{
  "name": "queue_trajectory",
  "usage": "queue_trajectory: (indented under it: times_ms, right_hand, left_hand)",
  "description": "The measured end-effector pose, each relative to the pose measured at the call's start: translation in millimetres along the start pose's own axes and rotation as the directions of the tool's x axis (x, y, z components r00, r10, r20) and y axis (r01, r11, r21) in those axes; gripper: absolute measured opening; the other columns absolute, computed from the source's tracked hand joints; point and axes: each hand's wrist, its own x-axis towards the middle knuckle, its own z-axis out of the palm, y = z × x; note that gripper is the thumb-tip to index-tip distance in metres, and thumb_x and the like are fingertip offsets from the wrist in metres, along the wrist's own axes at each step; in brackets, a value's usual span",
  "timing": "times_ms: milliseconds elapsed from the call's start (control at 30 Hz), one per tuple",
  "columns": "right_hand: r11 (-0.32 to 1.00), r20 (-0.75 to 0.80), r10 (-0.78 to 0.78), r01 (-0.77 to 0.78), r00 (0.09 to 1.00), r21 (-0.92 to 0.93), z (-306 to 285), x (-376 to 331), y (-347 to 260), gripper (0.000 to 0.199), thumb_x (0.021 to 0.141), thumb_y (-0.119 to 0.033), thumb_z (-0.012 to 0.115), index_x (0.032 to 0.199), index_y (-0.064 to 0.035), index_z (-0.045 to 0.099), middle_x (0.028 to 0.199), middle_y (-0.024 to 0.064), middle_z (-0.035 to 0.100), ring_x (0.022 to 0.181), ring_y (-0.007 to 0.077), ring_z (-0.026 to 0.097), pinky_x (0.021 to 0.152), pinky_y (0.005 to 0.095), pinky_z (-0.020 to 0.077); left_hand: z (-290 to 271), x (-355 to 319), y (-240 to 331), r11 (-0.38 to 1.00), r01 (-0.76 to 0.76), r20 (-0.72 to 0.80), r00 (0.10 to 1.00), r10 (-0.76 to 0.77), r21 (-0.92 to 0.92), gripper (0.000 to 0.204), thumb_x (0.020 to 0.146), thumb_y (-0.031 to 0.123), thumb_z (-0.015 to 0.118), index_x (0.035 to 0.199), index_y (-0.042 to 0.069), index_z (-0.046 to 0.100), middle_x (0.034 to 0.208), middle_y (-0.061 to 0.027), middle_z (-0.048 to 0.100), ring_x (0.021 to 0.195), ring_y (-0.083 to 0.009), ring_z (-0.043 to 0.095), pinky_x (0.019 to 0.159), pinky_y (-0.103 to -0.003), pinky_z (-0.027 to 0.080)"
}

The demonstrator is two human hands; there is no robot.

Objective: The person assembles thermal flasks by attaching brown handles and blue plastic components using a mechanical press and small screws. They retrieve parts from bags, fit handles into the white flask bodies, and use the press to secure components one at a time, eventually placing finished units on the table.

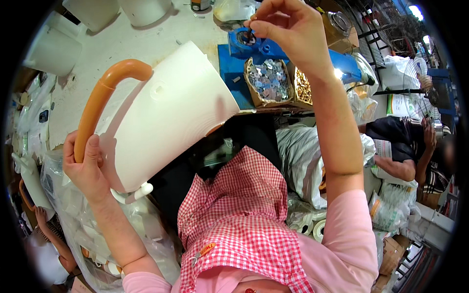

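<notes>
My left hand is wrapped round the lower end of a curved orange handle. The handle's upper end meets or overlaps the side of a white plastic container, which lies tilted at the table edge; whether the two are joined I cannot tell. At the far side, my right hand is closed in a pinch over a blue metal machine. A small dark piece shows at its fingertips, too small to name. Just below that hand stands a cardboard box of flat grey metal pieces, beside brass-coloured small parts.
White containers stand along the table's far left. A clear plastic bag of white parts sits below my left arm, and a white sack on the right. Co-workers sit at both sides; one person's arm shows at right.
</notes>
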Motion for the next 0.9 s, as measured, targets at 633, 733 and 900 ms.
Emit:
queue_trajectory:
  times_ms: [633, 733, 900]
  right_hand:
    - [0.513, 0.033, 0.13, -0.039, 0.991, -0.858, -14, -85, 100, 0.014, 0.085, -0.019, 0.071, 0.095, -0.0111, 0.076, 0.09, 0.0093, 0.071, 0.09, 0.0298, 0.07, 0.078, 0.0402, 0.0553]
    - [0.697, -0.052, 0.124, -0.124, 0.991, -0.707, -21, -89, 110, 0.013, 0.086, -0.019, 0.072, 0.095, -0.0106, 0.075, 0.089, 0.0102, 0.071, 0.088, 0.0303, 0.069, 0.077, 0.04, 0.0548]
    - [0.699, -0.062, -0.011, -0.037, 0.998, -0.714, -29, -105, 100, 0.015, 0.086, -0.011, 0.073, 0.1, -0.0053, 0.074, 0.096, 0.0102, 0.072, 0.084, 0.0251, 0.068, 0.077, 0.0347, 0.053]
  left_hand:
    - [-8, -1, -1, 0.998, -0.063, 0.051, 0.997, 0.061, 0.031, 0.019, 0.097, 0.017, 0.07, 0.103, 0.0, 0.062, 0.066, 0.0034, 0.049, 0.055, -0.003, 0.036, 0.049, -0.02, 0.025]
    - [-7, 2, -4, 0.997, -0.077, 0.019, 0.997, 0.077, 0.003, 0.017, 0.097, 0.015, 0.07, 0.103, 0.001, 0.062, 0.066, 0.0037, 0.05, 0.054, -0.0027, 0.037, 0.049, -0.019, 0.026]
    - [4, 1, -8, 0.998, -0.054, -0.027, 0.998, 0.055, 0.027, 0.016, 0.094, 0.014, 0.073, 0.099, 0.004, 0.062, 0.066, 0.0048, 0.05, 0.053, -0.0024, 0.037, 0.048, -0.019, 0.027]
